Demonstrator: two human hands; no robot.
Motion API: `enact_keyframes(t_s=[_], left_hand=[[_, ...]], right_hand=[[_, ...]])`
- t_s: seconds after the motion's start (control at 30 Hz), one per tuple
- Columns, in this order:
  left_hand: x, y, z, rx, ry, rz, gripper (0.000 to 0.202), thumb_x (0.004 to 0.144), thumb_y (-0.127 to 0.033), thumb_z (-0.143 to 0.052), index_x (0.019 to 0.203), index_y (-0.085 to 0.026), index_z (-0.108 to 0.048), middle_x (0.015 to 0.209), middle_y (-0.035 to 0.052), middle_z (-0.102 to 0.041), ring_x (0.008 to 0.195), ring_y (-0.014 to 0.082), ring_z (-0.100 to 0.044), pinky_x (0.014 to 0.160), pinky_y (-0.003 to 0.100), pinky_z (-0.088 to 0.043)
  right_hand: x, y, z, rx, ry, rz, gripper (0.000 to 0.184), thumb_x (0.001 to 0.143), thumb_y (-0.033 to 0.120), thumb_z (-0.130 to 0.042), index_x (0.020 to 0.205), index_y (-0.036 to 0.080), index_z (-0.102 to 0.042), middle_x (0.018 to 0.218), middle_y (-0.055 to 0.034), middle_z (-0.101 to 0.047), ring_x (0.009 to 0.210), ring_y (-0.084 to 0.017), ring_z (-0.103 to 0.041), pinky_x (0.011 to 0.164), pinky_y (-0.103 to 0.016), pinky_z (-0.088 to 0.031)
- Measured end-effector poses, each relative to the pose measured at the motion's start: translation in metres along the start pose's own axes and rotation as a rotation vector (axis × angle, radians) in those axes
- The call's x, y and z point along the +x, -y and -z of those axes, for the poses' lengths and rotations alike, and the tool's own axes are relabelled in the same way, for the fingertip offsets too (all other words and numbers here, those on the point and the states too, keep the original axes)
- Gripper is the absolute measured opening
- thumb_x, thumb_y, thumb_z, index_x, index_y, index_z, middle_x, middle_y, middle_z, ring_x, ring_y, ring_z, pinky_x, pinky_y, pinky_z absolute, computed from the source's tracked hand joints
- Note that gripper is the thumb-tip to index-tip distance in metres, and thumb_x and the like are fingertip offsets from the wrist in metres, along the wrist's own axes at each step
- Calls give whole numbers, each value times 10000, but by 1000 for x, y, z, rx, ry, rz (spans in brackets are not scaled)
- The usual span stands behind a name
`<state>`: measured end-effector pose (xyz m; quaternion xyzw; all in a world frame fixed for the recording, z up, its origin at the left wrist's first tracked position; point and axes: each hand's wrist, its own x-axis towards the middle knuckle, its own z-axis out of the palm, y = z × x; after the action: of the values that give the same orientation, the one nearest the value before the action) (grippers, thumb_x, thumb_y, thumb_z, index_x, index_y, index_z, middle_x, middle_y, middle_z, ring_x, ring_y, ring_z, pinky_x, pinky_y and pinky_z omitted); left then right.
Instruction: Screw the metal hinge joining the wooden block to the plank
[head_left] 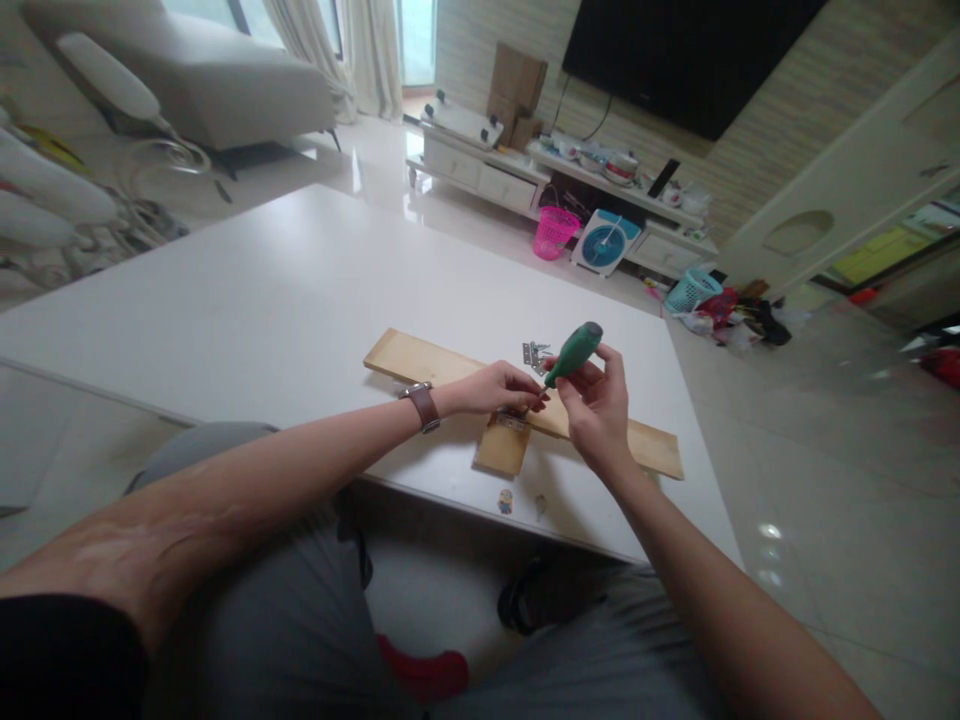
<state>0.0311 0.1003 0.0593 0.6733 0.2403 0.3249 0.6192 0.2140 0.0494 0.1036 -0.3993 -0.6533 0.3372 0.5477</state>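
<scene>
My right hand [602,408] grips a screwdriver [576,352] with a green handle and a dark end cap. The tool slants down to the left, its tip close to a metal hinge [511,422]. My left hand [499,388], with a watch on the wrist, has its fingers pinched together at the screwdriver's lower shaft; what lies between them is hidden. Under both hands a long wooden board [424,358] lies across the table. A short wooden board [501,450] meets its near side, and the hinge sits where the two join.
More hinges and screws [534,355] lie beyond the long board. Two small stickers, one a yellow-and-blue figure [505,501], mark the white table [247,290] near its front edge. Past the table stand a pink basket [556,234] and a blue-and-white fan [606,242].
</scene>
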Motion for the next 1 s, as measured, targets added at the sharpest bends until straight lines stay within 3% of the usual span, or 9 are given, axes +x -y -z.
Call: enact_keyframes(t_s=[0.33,0.53,0.67,0.83,1.0], left_hand=[[1,2,-3,13,-12,0,149,850,-253,-789,849,-104,-791,793,46,-757,741,126,-663,771,256,-518],[2,3,1,-9,21,19,176,845,-261,-797,925,-105,-808,923,93,-804,831,152,-703,837,285,-540],[1,4,0,41,19,25,153,860,-252,-768,898,-114,-822,868,66,-795,791,138,-687,813,267,-525],[0,6,0,105,-15,12,177,855,-279,-771,874,-116,-837,797,47,-777,732,136,-662,739,258,-501],[1,8,1,85,-15,20,200,842,-302,-794,905,-119,-845,843,69,-802,769,153,-693,769,268,-522]], right_hand=[[4,-5,3,-134,-86,20,491,743,302,-894,1096,281,-554,865,58,-673,772,-158,-711,755,-336,-635],[2,-3,2,-21,-44,-9,447,805,227,-810,1174,267,-563,973,-9,-776,911,-196,-775,853,-379,-646],[1,-3,3,-11,4,7,456,815,236,-818,1181,281,-550,1066,-19,-762,983,-195,-766,869,-379,-646],[2,-6,4,-71,-35,41,494,745,295,-906,1096,284,-558,956,43,-675,863,-153,-718,775,-320,-644],[2,-5,4,-82,-75,21,484,736,237,-895,1108,276,-588,880,55,-687,817,-158,-734,778,-327,-635]])
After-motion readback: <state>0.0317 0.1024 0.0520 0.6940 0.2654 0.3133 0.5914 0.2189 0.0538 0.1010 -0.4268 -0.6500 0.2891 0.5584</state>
